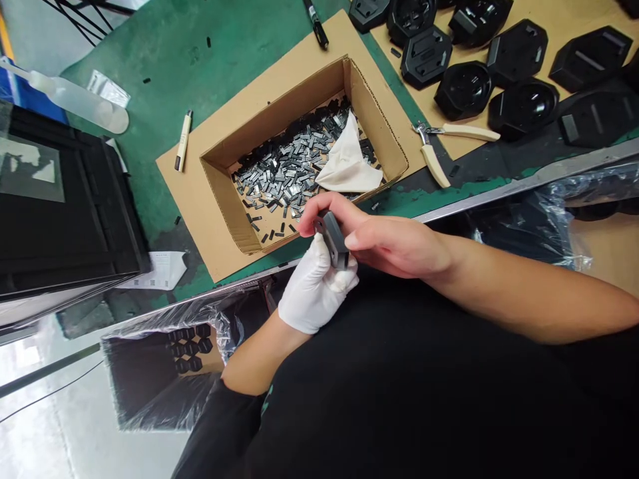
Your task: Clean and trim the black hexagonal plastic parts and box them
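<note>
My left hand [314, 286], in a white glove, grips a black plastic housing [333, 239] just in front of my body. Bare, my right hand [379, 239] closes around the same piece from the right, thumb on its near side and index finger curled over its upper end. The housing is tilted on edge, and the fingers cover part of it. Just beyond both hands stands an open cardboard box [227, 199] with many small dark strips [294, 163] loose inside. A white cloth [352, 159] lies on the strips at the box's right side.
Black hexagonal housings [519, 50] lie on cardboard at upper right, near cream-handled nippers [434, 159]. A marker [317, 26], a cream pen [184, 141] and a squeeze bottle [80, 100] rest on the green table [164, 66]. A black crate [60, 199] stands left; plastic-lined boxes [164, 372] sit below the edge.
</note>
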Motion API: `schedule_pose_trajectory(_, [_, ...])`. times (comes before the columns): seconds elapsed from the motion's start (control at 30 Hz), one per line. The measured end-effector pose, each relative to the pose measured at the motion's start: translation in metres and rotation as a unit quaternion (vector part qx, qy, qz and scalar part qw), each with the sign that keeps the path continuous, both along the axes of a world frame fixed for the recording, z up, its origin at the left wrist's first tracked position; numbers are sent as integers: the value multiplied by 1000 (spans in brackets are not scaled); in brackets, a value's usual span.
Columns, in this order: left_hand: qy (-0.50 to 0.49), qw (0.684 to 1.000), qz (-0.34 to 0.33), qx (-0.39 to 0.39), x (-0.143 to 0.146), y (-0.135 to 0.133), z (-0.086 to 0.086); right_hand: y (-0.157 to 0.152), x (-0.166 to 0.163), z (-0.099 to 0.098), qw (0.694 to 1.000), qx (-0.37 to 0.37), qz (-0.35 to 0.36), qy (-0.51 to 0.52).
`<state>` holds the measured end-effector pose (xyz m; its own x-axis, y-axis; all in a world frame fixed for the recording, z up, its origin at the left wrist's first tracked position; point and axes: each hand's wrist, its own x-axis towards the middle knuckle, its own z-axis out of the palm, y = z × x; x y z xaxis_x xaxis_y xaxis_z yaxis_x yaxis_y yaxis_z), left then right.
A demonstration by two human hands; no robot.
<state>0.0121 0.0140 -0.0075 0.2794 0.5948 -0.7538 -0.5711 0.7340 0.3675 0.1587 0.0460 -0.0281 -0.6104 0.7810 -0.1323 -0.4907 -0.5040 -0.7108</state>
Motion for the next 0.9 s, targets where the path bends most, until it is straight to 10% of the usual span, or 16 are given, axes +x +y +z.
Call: schedule_pose_trajectory(0.9, [-23,999,-26,39,-5,0,1,2,1,-9,989,-57,-23,132])
